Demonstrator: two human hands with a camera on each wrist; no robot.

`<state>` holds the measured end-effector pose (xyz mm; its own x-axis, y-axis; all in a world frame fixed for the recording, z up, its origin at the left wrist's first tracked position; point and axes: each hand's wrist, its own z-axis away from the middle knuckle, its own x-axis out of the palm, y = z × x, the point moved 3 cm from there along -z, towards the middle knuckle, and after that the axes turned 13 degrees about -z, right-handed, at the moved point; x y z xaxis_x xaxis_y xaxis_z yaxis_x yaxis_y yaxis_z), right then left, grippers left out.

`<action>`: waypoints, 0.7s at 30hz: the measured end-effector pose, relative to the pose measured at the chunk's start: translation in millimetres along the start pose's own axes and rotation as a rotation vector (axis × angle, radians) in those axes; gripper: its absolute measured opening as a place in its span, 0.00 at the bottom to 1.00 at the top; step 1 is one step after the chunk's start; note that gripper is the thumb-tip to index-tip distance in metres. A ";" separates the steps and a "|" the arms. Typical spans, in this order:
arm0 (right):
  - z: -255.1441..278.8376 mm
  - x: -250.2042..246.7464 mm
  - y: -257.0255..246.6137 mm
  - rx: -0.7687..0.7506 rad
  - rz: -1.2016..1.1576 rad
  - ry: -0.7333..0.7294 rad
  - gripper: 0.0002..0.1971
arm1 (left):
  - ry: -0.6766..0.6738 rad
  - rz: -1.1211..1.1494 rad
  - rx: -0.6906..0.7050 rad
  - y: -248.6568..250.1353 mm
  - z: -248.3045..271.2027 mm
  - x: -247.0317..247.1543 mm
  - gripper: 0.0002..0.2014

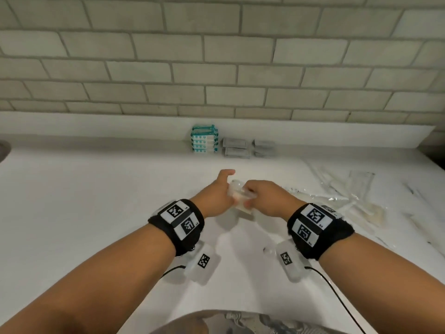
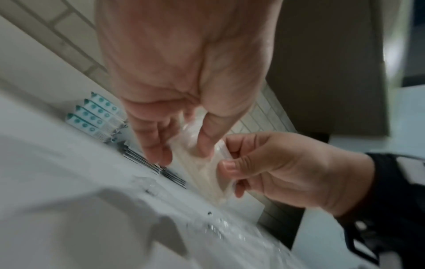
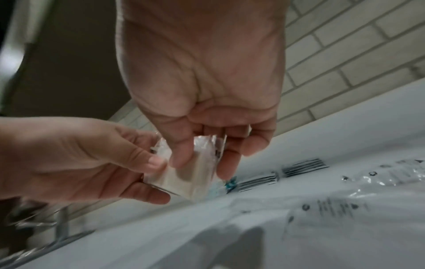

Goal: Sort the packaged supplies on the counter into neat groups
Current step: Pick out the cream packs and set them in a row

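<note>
1. holding a small clear packet (image 1: 241,197) above the white surface (image 1: 96,189), i have both hands on it at once.
2. my left hand (image 1: 218,194) has its fingers (image 2: 208,140) curled and pinching one end of the packet.
3. my right hand (image 1: 267,197) pinches the other end between thumb and fingers (image 3: 181,151).
4. teal-and-white packs (image 1: 204,139) sit stacked at the back by the tiled wall (image 1: 216,56), with grey sachets (image 1: 236,148) in piles just beside them.
5. loose clear wrappers (image 1: 349,189) lie on my right.
</note>
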<state>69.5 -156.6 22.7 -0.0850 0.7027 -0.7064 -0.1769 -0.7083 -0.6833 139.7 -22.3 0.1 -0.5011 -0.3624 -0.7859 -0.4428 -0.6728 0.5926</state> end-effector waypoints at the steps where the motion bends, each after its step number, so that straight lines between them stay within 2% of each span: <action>1: -7.4 -8.8 3.4 0.025 -0.082 0.048 0.09 | 0.055 0.091 -0.025 0.8 -10.3 -2.6 0.36; 3: -32.2 -27.9 10.9 0.070 -0.244 0.149 0.13 | 0.113 0.292 -0.103 1.3 -40.3 -7.1 0.32; 5: -59.7 -37.8 21.4 0.132 -0.340 0.201 0.13 | 0.091 0.462 -0.158 2.1 -67.4 -5.0 0.27; 8: -101.8 -42.0 36.2 0.197 -0.414 0.173 0.08 | 0.110 0.405 -0.201 0.6 -105.2 -6.5 0.13; 10: -126.0 -40.3 41.1 0.227 -0.400 0.153 0.07 | 0.116 0.380 -0.246 -7.5 -128.7 -7.2 0.07; 12: -144.8 -38.2 45.2 0.263 -0.363 0.145 0.11 | 0.106 0.372 -0.269 -17.8 -149.5 -7.9 0.06; 14: -159.2 -34.4 52.5 0.329 -0.400 0.162 0.14 | 0.081 0.350 -0.288 -25.6 -162.9 -8.8 0.09; 15: -164.6 -30.6 57.3 0.372 -0.471 0.159 0.13 | 0.054 0.348 -0.297 -28.8 -166.7 -8.1 0.10; 17: -170.8 -23.1 66.3 0.441 -0.568 0.142 0.10 | -0.007 0.378 -0.341 -32.5 -166.6 -6.1 0.05; 21: -165.9 -7.8 70.0 0.518 -0.700 0.001 0.09 | -0.050 0.424 -0.435 -50.2 -156.3 -2.1 0.03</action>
<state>220.5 -222.8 -50.2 0.2113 0.9650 -0.1554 -0.6117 0.0066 -0.7910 279.2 -88.6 -55.5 -0.6059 -0.6329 -0.4819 0.1421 -0.6822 0.7172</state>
